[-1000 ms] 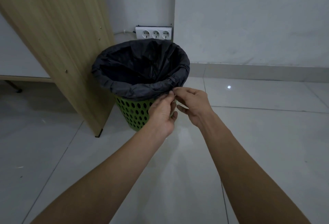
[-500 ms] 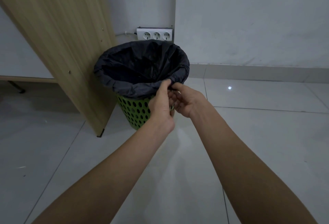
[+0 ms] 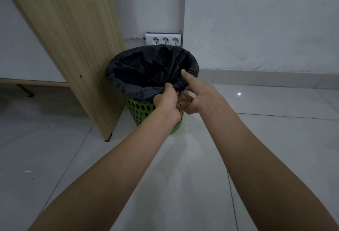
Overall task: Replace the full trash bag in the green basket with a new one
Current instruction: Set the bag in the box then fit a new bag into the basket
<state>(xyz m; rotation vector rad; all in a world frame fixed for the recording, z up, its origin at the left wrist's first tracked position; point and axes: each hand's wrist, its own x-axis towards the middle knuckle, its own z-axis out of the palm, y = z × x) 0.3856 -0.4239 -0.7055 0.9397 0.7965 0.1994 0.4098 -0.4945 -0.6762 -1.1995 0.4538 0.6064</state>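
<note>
A green perforated basket stands on the floor in the room's corner. A black trash bag lines it, its edge folded over the rim. My left hand pinches the bag's folded edge at the near right rim. My right hand is beside it at the same spot, index finger stretched out over the rim, the other fingers curled under the bag's edge. The inside of the bag is dark and I cannot see its contents.
A wooden panel leans down to the floor just left of the basket, touching it. A white three-socket power strip sits on the wall behind. Glossy white floor tiles spread to the right and toward me.
Both hands have moved up onto the near rim. The left hand now grips the bag's edge and the right index finger has stretched out over the rim. The view has shifted closer.
</note>
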